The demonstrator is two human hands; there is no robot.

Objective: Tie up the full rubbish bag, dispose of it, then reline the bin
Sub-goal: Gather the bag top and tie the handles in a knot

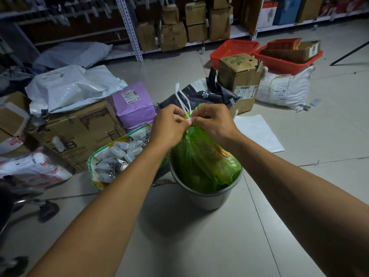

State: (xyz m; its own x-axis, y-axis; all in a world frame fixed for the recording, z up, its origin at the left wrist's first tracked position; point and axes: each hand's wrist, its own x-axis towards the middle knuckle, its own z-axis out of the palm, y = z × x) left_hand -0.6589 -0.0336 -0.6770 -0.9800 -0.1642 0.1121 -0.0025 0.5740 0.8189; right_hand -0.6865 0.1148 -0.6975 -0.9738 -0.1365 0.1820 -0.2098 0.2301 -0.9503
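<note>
A full green rubbish bag (201,156) stands in a grey round bin (209,198) on the tiled floor. Its neck is gathered at the top, and white drawstrings (182,96) stick up from it. My left hand (169,124) and my right hand (213,122) meet at the neck, each pinching the drawstring at the gathered top. A flat white sheet, perhaps a folded bag (259,132), lies on the floor to the right of the bin.
Cardboard boxes (79,132) and parcels crowd the left. An open sack of small plastic bottles (119,154) sits just left of the bin. A dark pet-food bag (201,94), a box (239,80) and red baskets (235,48) stand behind. Shelving runs along the back.
</note>
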